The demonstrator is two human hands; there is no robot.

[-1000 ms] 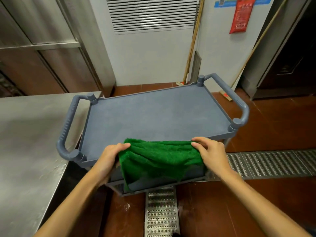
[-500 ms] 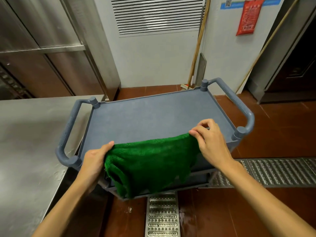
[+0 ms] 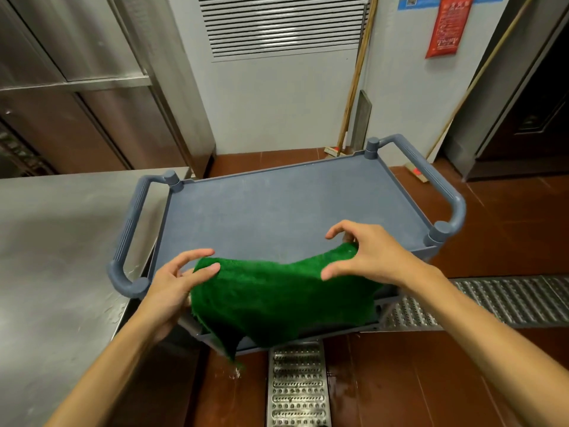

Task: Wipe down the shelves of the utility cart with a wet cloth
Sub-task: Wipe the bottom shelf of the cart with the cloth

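Left hand [image 3: 172,288]: your thumb pinches the shaggy green cloth [image 3: 277,297] at its left edge.
Right hand [image 3: 375,257]: your curled fingers grip its right corner.
Cloth: between your hands, draped over the near rim of the blue-grey plastic cart [image 3: 292,211].

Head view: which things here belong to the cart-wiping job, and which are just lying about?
Job: cloth, gripped by left hand and right hand; cart.
Lying about: steel table, broom, red notice, floor grate.
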